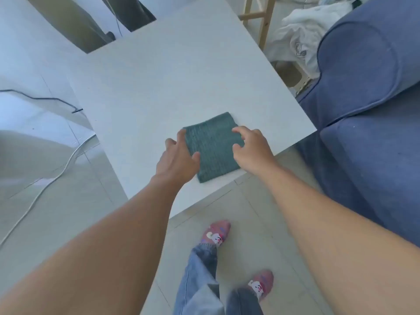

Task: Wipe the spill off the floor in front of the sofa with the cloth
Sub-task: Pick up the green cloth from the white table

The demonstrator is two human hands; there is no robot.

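A folded dark green cloth lies flat near the front corner of a white table. My left hand rests against the cloth's left edge, fingers spread along it. My right hand touches the cloth's right edge with curled fingers. Neither hand has lifted the cloth; it lies on the tabletop. The blue sofa stands to the right. The pale tiled floor in front of the sofa shows between table and sofa; no spill is plain to see there.
My feet in pink patterned socks stand on the tiles below the table corner. A white cable and a black cable run over the floor at left. White laundry and a wooden frame lie behind the sofa.
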